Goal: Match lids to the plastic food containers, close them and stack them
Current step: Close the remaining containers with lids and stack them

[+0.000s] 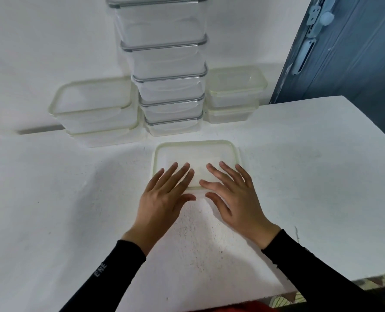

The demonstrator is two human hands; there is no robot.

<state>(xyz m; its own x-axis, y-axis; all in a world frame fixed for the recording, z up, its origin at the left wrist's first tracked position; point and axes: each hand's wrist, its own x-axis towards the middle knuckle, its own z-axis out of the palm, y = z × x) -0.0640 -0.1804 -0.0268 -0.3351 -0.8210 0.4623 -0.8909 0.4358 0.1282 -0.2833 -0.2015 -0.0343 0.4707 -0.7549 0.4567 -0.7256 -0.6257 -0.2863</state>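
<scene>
A clear square container with a pale green-rimmed lid (196, 152) sits on the white table in front of me. My left hand (166, 194) lies flat on the lid's near left part, fingers spread. My right hand (234, 194) lies flat on its near right part, fingers spread too. Both thumbs hang over the container's front edge. Behind it rises a tall stack of grey-rimmed closed containers (169, 82). To the left stands a stack of two large green-rimmed containers (94, 109), and to the right a stack of two small green-rimmed ones (234, 93).
The white table (310, 176) ends at a right edge and a near edge. A white wall stands right behind the stacks. A blue-grey door (348, 52) with a latch is at the far right.
</scene>
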